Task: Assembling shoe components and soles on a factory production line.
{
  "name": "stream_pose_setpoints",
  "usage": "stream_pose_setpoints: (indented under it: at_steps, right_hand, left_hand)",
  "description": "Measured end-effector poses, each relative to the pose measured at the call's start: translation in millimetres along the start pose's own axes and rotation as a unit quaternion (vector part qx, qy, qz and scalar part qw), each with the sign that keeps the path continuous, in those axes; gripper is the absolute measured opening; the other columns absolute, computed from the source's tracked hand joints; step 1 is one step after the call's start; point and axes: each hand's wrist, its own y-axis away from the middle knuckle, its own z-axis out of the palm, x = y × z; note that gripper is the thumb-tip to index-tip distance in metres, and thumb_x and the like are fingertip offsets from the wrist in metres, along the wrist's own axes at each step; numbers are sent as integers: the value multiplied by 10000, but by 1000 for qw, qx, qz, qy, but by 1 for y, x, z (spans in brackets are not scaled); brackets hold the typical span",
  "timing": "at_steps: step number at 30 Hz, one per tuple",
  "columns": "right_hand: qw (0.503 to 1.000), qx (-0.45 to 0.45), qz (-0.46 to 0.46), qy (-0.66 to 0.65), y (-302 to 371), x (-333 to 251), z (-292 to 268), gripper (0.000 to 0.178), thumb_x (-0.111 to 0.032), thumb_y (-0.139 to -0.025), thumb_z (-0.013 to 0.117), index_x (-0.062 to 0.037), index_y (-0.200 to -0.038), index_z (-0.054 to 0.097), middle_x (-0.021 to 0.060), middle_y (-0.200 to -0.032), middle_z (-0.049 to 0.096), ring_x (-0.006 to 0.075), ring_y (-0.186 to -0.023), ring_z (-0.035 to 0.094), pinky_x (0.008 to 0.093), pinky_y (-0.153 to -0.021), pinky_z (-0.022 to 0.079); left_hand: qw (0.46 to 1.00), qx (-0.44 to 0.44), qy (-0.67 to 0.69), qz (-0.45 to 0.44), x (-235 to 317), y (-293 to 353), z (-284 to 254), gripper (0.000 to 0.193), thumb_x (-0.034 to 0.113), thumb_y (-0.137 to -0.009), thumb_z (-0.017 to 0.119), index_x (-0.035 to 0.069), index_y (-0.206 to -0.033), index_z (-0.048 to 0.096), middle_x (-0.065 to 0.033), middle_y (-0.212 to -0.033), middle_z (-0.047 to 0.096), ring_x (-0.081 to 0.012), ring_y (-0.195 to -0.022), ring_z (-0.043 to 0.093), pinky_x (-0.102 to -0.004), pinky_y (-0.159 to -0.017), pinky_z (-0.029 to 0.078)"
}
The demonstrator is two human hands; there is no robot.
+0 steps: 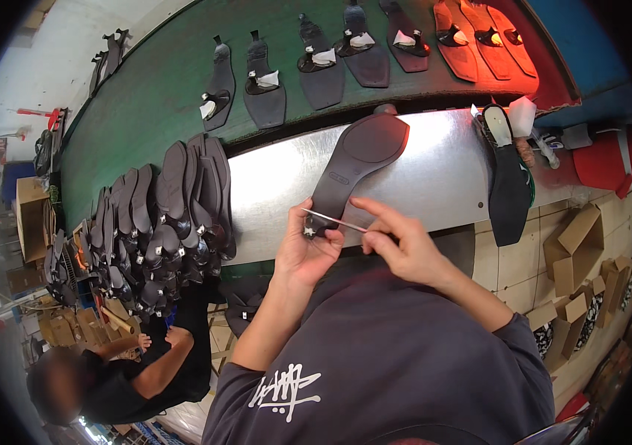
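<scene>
As far as the view allows, work is judged partway through on one piece, with many like it nearby. The green desk (160, 104) at the far side is the largest item; the metal desk (271, 178) stands near it. At the left, by the metal desk, is a pile of dark sandals (171, 185), soles showing, several with bright fittings; whether these are finished or waiting cannot be told. On the green desk lies a row of dark sandals (323, 85), pale slips at their straps, and to their right three sandals (458, 63) in red light. Their appearance suggests a different stage, unconfirmed.

The held sandal (353, 159) is at the middle, over the metal desk, sole upward, broad end far and narrow end near. Its sole looks complete; what is left is judged to be detail at the narrow end. The left hand (303, 256) has its grip clenched on that end. The right hand (405, 248) has its grip pinched on a slim tool (339, 221), which crosses the near end toward the left thumb. Contact between tool and sandal cannot be confirmed. The small silver buckle (308, 231) is present beside the left hand's fingers; its fastening cannot be verified.
</scene>
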Motion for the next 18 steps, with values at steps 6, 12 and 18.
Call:
stream_pose_setpoints:
  at_steps: [6, 12, 18]
  right_hand:
    - [999, 14, -6, -46, -1, 21, 18, 527, -16, -892, 535, -46, -1406, 420, 95, -768, 651, 153, -711, 621, 275, -704, 494]
    - [986, 94, -40, -129, -2, 26, 21, 322, -39, -960, 482, 33, -1268, 545, 79, -950, 669, 104, -761, 591, 244, -692, 489]
    - [980, -35, 78, -180, 3, 6, 3, 402, -117, -985, 481, 11, -1364, 448, -8, -716, 567, 35, -598, 454, 197, -522, 370]
  left_hand:
    - [997, -70, -30, -10, -11, -8, 0, 200, 256, -833, 716, 129, -940, 604, 3, -825, 628, -112, -649, 532, -236, -471, 383]
    - [1000, -29, -4, 3, -19, -1, 6, 160, 269, -862, 684, 148, -906, 589, 29, -812, 607, -88, -650, 506, -226, -459, 343]
    - [949, -5, -177, 260, -21, 8, 11, 413, 460, -953, 499, 74, -850, 605, -13, -739, 606, -90, -593, 511, -235, -458, 365]
